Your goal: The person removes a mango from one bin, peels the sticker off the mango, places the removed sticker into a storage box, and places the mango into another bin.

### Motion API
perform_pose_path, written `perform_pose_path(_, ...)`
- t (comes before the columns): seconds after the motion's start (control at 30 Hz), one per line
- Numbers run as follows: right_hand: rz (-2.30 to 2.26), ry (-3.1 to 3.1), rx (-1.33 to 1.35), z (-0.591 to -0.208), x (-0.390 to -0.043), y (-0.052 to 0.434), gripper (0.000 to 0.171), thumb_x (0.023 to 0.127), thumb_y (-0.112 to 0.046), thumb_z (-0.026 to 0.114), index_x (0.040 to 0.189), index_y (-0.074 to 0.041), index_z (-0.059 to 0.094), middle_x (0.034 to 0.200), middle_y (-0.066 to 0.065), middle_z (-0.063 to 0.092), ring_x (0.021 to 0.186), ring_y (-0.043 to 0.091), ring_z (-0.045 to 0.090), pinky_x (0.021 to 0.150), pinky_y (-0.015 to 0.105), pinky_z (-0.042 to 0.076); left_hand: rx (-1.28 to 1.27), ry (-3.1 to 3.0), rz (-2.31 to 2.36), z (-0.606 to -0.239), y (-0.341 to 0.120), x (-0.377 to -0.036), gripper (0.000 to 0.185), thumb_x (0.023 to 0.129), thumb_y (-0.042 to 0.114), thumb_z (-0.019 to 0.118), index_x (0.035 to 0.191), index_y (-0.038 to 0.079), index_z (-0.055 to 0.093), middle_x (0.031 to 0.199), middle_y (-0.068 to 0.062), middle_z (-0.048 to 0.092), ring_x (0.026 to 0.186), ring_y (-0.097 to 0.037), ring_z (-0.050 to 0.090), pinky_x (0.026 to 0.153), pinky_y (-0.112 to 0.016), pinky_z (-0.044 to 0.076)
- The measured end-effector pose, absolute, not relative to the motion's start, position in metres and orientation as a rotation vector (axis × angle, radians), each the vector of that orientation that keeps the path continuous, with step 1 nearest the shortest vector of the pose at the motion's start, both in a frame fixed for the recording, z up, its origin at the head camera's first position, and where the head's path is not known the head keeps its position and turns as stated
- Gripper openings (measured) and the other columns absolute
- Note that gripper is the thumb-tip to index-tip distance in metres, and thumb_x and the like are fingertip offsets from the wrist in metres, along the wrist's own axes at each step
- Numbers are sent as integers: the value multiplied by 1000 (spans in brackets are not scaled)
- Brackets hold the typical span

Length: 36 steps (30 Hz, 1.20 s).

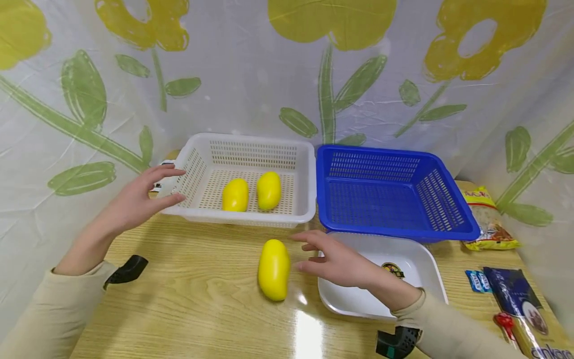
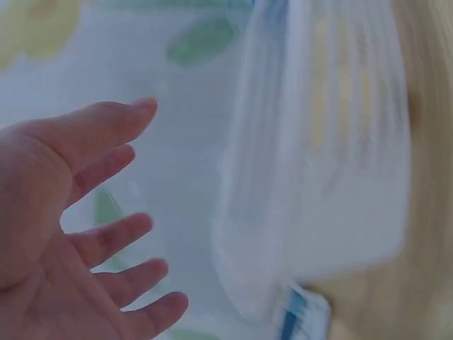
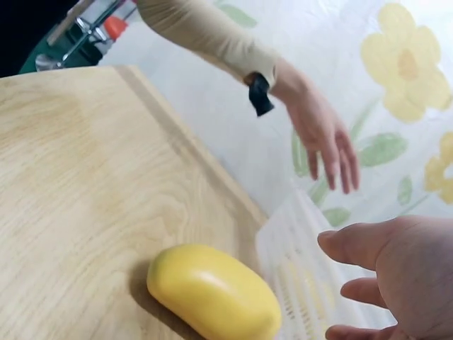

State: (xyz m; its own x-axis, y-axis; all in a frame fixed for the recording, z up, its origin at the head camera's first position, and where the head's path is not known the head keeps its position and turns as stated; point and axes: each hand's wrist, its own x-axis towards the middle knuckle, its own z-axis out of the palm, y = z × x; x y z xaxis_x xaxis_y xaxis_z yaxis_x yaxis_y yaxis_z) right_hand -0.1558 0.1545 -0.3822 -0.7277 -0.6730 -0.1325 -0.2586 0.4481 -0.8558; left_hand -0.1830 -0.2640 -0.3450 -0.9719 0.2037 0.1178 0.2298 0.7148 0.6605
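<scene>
The white basket [image 1: 251, 149] holds 2 yellow fruits [image 1: 235, 195]; the blue basket [image 1: 403, 164] is empty; a 3rd yellow fruit [image 1: 274, 269] lies on the table [image 1: 188, 309], just beside the right hand [image 1: 341, 262], fingers apart; the left hand [image 1: 134, 199], fingers spread, hovers by the white basket.

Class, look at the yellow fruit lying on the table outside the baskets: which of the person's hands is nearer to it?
Right. The right hand hovers just beside the yellow fruit, fingers open toward it; the left hand is farther off, at the white basket.

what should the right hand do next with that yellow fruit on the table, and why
Probably close the right hand around the yellow fruit: it lies loose on the table just beside the open fingers, while two like it already sit in the white basket.
</scene>
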Motion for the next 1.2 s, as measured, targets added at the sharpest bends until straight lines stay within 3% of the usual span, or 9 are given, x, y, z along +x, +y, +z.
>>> perform_pose_path(0.17, -1230, 2212, -766, -388, -155, 146, 55, 94, -26, 67, 144, -15, 47, 141, 9, 43, 128, 33, 47, 98, 37, 49, -182, -2908, -1427, -370, -298, -196, 64, 96, 31, 65, 149, 10, 37, 158, -18, 21, 140, -43, 24, 103, -62, 32)
perform_pose_path(0.27, -1242, 2175, -760, -391, -155, 142, 56, 92, -23, 69, 143, -12, 47, 141, 10, 42, 128, 34, 46, 96, 35, 50, -96, -2847, -1652, -387, -311, -198, 64, 98, 32, 61, 152, 18, 32, 157, -11, 23, 140, -34, 31, 105, -42, 39)
perform_pose_path(0.4, -1227, 2152, -762, -397, -156, 137, 57, 92, -23, 69, 143, -11, 46, 143, 11, 39, 129, 35, 44, 96, 31, 50, -126, -2599, -1972, -410, -320, -201, 57, 100, 18, 57, 151, 11, 33, 141, -7, 41, 117, -14, 55, 87, -17, 49)
perform_pose_path(0.5, -1210, 2151, -767, -400, -157, 133, 57, 93, -24, 68, 143, -9, 46, 145, 12, 38, 130, 35, 42, 95, 31, 51, -145, -2537, -2012, -422, -323, -202, 52, 100, 14, 57, 147, 5, 37, 129, 0, 51, 103, -5, 60, 85, -16, 51)
perform_pose_path(0.6, -1178, 2170, -776, -403, -159, 128, 56, 93, -26, 68, 142, -9, 48, 145, 12, 38, 129, 34, 42, 97, 35, 50, -110, -2582, -1954, -428, -323, -203, 51, 99, 17, 59, 146, 6, 40, 127, 4, 53, 102, -2, 58, 86, -16, 50)
perform_pose_path(0.8, -979, 2301, -892, -409, -165, 114, 54, 91, -32, 68, 138, -9, 54, 143, 17, 42, 129, 32, 43, 105, 48, 38, -88, -2545, -2032, -431, -322, -202, 53, 99, 15, 59, 147, 4, 38, 131, -1, 47, 105, -3, 56, 87, -15, 50)
perform_pose_path(1.2, -752, 2339, -1033, -411, -180, 92, 51, 93, -22, 67, 142, -17, 52, 141, 15, 42, 127, 27, 44, 106, 44, 39, -170, -2451, -2165, -428, -323, -198, 50, 99, 9, 57, 146, 5, 40, 129, -2, 48, 105, -6, 56, 86, -15, 50)
